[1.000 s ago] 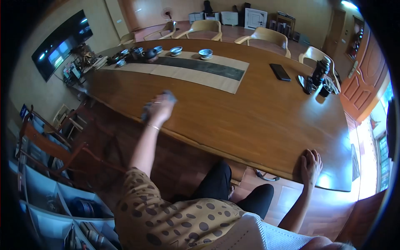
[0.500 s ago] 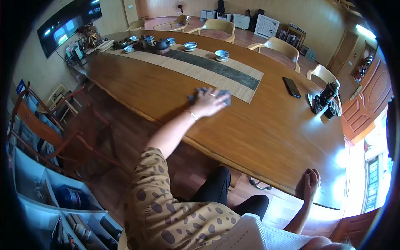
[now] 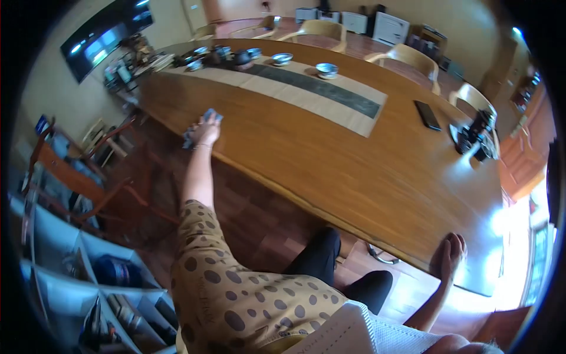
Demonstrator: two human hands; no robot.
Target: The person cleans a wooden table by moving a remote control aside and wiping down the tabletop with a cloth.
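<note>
My left hand (image 3: 207,128), wearing a bracelet, is closed around a crumpled grey-blue cloth (image 3: 213,115). Part of the cloth sticks out on both sides of the fingers. The hand is at the near edge of the large wooden table (image 3: 283,147), toward its left end. My right hand (image 3: 453,253) lies on the tabletop by the near right edge. It holds nothing that I can see, and its fingers are stretched out, close together.
A runner (image 3: 354,118) with bowls (image 3: 326,71) and a dark teapot (image 3: 242,57) lies along the table. A black phone (image 3: 427,115) and a dark cluster of items (image 3: 474,134) are at the right. A wooden chair (image 3: 112,194) and a shelf unit (image 3: 59,295) stand left.
My left hand has moved left with the cloth, from mid-table below the runner to the near edge. My right hand stays in place on the table. The view has shifted slightly.
</note>
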